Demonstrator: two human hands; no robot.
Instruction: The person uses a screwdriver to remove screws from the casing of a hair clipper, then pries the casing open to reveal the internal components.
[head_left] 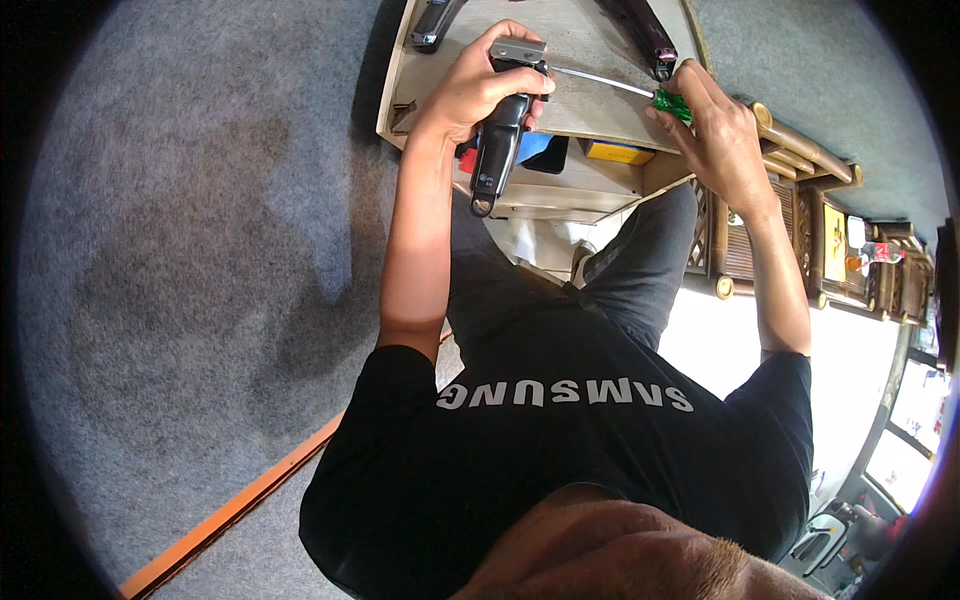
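My left hand point(470, 85) is wrapped round a black hair clipper point(498, 150). Its metal blade head point(518, 50) points away from me and the narrow end, with a hanging loop, points toward me. In my right hand point(722, 130) is a screwdriver point(672, 104), gripped by its green see-through handle. The thin metal shaft runs left to the side of the clipper, just below the blade head. Whether the tip sits in a screw cannot be made out. Both hands are above the near part of a light wooden table point(600, 115).
A second dark clipper point(436, 24) lies at the table's far left, a dark maroon one point(645, 38) at its far right. Under the tabletop, a shelf holds a yellow box point(618, 152) and blue, red and black things. Bamboo furniture point(810, 150) stands to the right, with a bottle point(882, 253).
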